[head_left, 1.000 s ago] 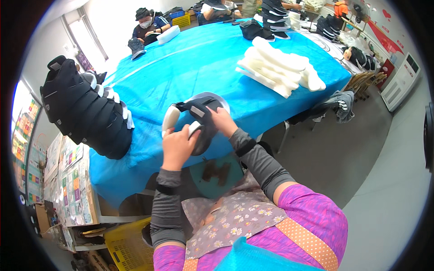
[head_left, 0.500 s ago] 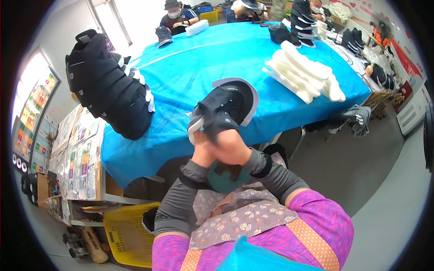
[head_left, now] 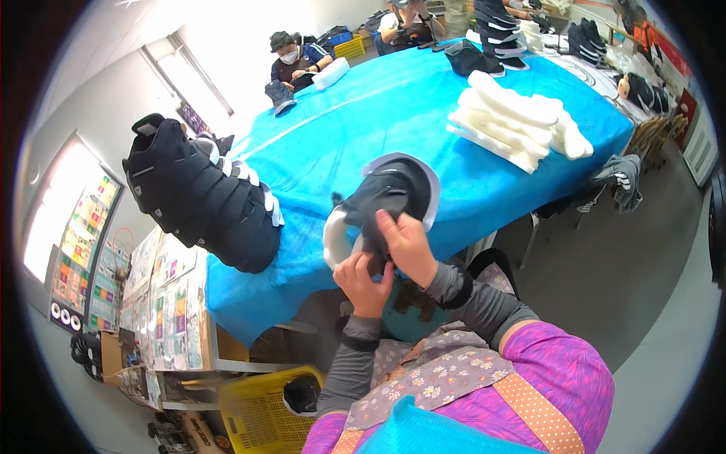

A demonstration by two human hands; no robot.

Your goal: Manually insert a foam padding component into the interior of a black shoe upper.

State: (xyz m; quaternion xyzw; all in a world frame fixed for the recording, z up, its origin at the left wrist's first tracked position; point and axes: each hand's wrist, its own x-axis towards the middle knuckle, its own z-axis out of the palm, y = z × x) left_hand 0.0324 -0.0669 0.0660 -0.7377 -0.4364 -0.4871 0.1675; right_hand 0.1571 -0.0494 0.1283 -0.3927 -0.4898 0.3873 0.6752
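Gripping black padded brace (head_left: 389, 198) with white foam liner (head_left: 333, 238) at the blue table's (head_left: 363, 129) near edge: right hand (head_left: 404, 244) clamps on top, left hand (head_left: 363, 278) pinches underneath. Stacked black braces (head_left: 200, 198) left, white foam pads (head_left: 518, 121) right.

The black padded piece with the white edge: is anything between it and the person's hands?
Nothing visible. Both the left hand and the right hand grip the black padded piece directly, held up over the near edge of the blue table.
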